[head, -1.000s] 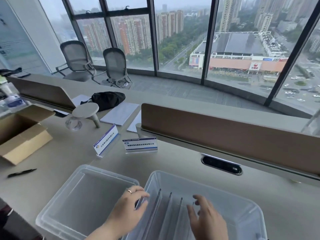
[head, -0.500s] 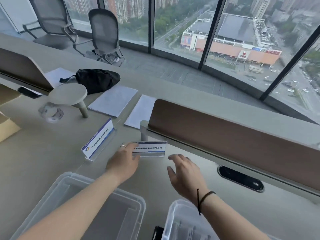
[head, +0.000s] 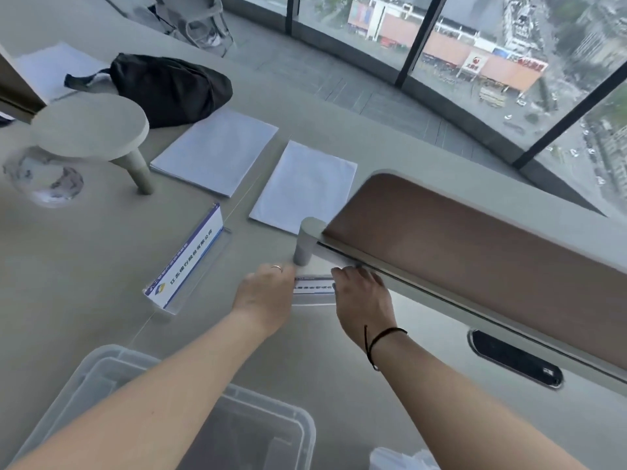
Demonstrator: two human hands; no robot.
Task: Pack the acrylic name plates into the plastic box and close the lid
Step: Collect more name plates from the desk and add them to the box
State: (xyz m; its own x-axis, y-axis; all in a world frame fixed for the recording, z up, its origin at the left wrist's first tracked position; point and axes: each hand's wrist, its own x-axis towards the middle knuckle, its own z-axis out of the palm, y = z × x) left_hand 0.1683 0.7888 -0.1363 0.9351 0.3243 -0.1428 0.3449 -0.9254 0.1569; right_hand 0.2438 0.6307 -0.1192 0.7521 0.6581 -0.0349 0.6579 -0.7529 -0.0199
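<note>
reaching out over the desk [head: 84, 266], both hands are on the same acrylic name plate [head: 314, 288], which sits on the desk surface just in front of the brown divider panel [head: 475, 266] and its grey round post [head: 307, 242]. left hand [head: 266, 296], ring on one finger, takes the plate's left end; right hand [head: 364, 300], black cord on the wrist, takes the right end. fingers of both curl around the plate's ends, so each hand is gripping it, though the fingertips are hidden behind the plate and motion blur softens the detail. only the middle strip of the plate shows between the hands, white with a blue line of print.

second name plate [head: 185, 262] stands to the left, well apart from the hands, tilted back in its clear base, white card with blue edge and dark characters.

down at the bottom edge, the clear lid [head: 271, 418] lies flat under the left forearm, and a corner of the plastic box [head: 400, 457] peeks in beside the right forearm.

farther back: two white paper stacks [head: 217, 150], a black bag [head: 169, 86], a small round-topped stand [head: 91, 125].
</note>
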